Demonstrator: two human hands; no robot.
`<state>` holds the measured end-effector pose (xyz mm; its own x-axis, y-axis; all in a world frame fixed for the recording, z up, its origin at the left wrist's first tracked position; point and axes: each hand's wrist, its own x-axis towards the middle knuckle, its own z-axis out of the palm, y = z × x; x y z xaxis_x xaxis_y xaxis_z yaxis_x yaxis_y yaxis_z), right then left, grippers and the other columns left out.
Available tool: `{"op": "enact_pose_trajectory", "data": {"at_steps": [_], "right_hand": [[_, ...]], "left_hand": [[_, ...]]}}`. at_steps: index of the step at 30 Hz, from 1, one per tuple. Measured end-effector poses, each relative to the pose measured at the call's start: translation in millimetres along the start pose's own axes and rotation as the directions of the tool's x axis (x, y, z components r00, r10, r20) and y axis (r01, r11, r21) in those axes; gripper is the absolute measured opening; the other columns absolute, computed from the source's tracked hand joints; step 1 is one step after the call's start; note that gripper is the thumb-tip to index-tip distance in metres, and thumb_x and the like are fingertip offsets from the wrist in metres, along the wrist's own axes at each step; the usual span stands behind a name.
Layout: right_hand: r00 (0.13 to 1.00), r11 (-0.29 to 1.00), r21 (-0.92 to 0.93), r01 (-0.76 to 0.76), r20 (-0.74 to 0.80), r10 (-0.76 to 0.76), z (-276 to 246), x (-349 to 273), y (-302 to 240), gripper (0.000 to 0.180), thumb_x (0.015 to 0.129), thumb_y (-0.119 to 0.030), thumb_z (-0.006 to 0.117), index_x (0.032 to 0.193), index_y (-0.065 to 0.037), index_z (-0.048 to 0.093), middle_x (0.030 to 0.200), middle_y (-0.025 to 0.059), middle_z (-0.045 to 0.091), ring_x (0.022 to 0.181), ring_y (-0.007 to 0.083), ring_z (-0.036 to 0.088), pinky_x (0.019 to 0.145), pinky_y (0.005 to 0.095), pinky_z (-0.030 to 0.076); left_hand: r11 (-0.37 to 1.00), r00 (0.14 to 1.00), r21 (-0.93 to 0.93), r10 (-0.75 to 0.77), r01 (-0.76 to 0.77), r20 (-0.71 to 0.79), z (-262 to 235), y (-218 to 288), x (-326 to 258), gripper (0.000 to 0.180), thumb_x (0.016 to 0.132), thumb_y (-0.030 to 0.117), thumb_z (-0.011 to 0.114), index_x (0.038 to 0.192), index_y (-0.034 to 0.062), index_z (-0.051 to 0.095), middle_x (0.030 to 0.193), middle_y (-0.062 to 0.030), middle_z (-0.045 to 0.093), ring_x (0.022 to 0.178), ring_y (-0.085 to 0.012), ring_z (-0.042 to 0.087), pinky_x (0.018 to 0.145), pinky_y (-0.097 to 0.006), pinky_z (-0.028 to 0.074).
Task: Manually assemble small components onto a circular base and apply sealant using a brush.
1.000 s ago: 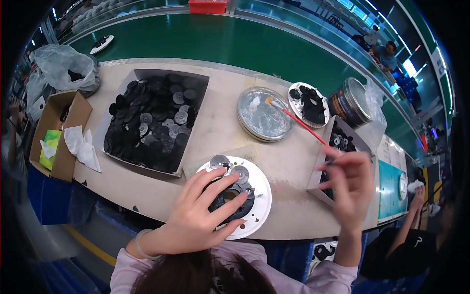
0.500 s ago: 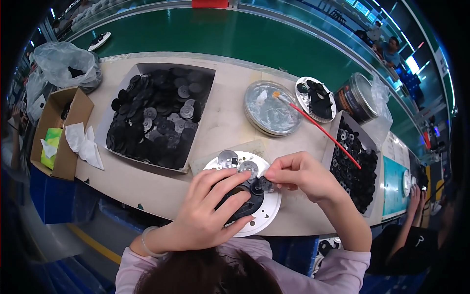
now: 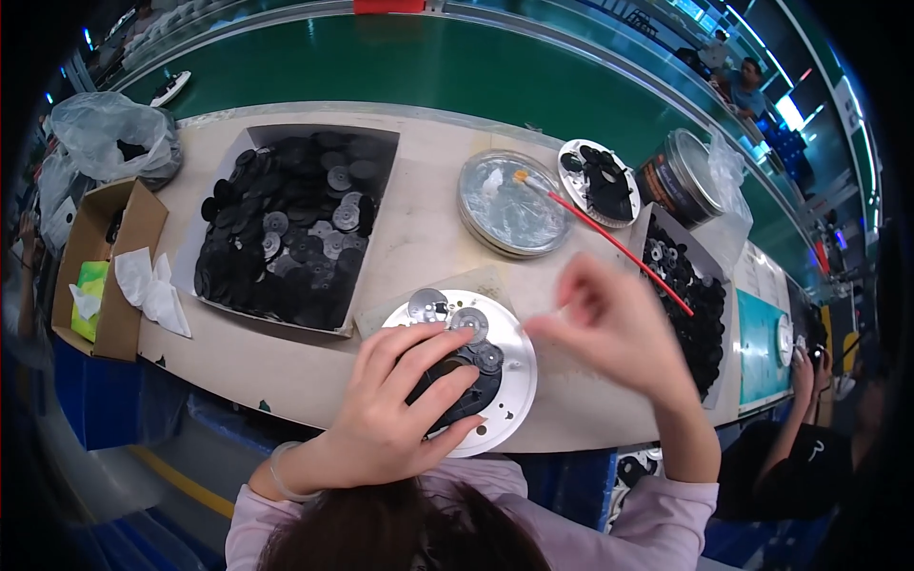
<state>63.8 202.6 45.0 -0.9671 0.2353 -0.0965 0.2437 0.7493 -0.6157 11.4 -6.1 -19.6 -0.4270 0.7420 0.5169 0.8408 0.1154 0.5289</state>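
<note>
My left hand (image 3: 400, 395) lies with fingers spread over a white round plate (image 3: 519, 381), touching the black housing (image 3: 457, 404) mounted on it. Its fingertips reach a grey translucent gear wheel (image 3: 469, 324). A second clear gear wheel (image 3: 427, 305) sits at the plate's upper left, and a small dark gear (image 3: 487, 358) rests beside the housing. To the right, my right hand (image 3: 614, 324) is in the air, blurred, with thumb and fingers apart and nothing visible between them. Part of the housing is hidden under my left hand.
A box of black and grey discs (image 3: 286, 228) stands at left, a box of small black gears (image 3: 693, 314) at right. Beyond the plate are a round tin lid (image 3: 514, 214), a red-handled brush (image 3: 619, 249), another assembled plate (image 3: 598, 183) and a tin (image 3: 681, 179).
My right hand has let go of the small dark gear and moved up and right, off the plate. The gear now lies on the assembly. My left hand stays on the plate.
</note>
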Motion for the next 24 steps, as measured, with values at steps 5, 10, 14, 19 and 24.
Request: {"op": "enact_pose_trajectory", "data": {"at_steps": [5, 10, 14, 19, 24], "right_hand": [[0.748, 0.991, -0.125, -0.055, -0.662, -0.042, -64, -10, 65, 0.014, 0.078, -0.013, 0.063, 0.073, -0.003, 0.055, 0.063, -0.0049, 0.050, 0.053, 0.0015, 0.037, 0.050, 0.0166, 0.031], [0.847, 0.917, -0.229, -0.326, -0.502, 0.175, -85, -11, 147, 0.013, 0.076, -0.012, 0.065, 0.081, -0.001, 0.061, 0.065, -0.0007, 0.058, 0.056, 0.0055, 0.049, 0.053, 0.0201, 0.040], [0.919, 0.929, -0.123, -0.348, -0.242, 0.312, -73, -1, 171, 0.018, 0.069, -0.012, 0.071, 0.080, 0.000, 0.063, 0.065, 0.0018, 0.060, 0.058, 0.0070, 0.053, 0.055, 0.0212, 0.043], [0.927, 0.920, -0.176, -0.349, -0.207, 0.312, -70, 4, 173, 0.024, 0.065, -0.015, 0.075, 0.078, 0.001, 0.063, 0.062, 0.0025, 0.059, 0.057, 0.0059, 0.052, 0.052, 0.0214, 0.041], [0.900, 0.929, -0.056, -0.367, -0.274, 0.339, -75, 0, 162, 0.017, 0.073, -0.013, 0.067, 0.078, 0.002, 0.064, 0.060, 0.0032, 0.059, 0.052, 0.0073, 0.053, 0.049, 0.0217, 0.041]], "left_hand": [[0.995, 0.997, 0.101, -0.019, 0.011, 0.074, -3, 2, 3, 0.041, 0.062, 0.020, 0.070, 0.100, 0.0080, 0.061, 0.117, -0.0123, 0.050, 0.105, -0.0299, 0.046, 0.086, -0.042, 0.036], [0.996, 0.997, 0.089, 0.014, -0.021, 0.075, -2, 4, 7, 0.039, 0.062, 0.020, 0.069, 0.098, 0.0077, 0.062, 0.116, -0.0123, 0.051, 0.105, -0.0294, 0.046, 0.085, -0.042, 0.036], [0.995, 0.997, 0.098, 0.009, -0.016, 0.075, -3, 4, 8, 0.037, 0.063, 0.019, 0.069, 0.097, 0.0074, 0.062, 0.115, -0.0119, 0.051, 0.104, -0.0288, 0.047, 0.085, -0.041, 0.036], [0.994, 0.997, 0.109, 0.003, -0.011, 0.076, -4, 4, 8, 0.036, 0.063, 0.020, 0.069, 0.097, 0.0072, 0.062, 0.114, -0.0115, 0.052, 0.104, -0.0282, 0.047, 0.085, -0.041, 0.036], [0.994, 0.997, 0.110, -0.005, -0.004, 0.081, -4, 4, 7, 0.035, 0.064, 0.021, 0.068, 0.097, 0.0077, 0.062, 0.114, -0.0113, 0.052, 0.104, -0.0279, 0.047, 0.084, -0.041, 0.036]]}}
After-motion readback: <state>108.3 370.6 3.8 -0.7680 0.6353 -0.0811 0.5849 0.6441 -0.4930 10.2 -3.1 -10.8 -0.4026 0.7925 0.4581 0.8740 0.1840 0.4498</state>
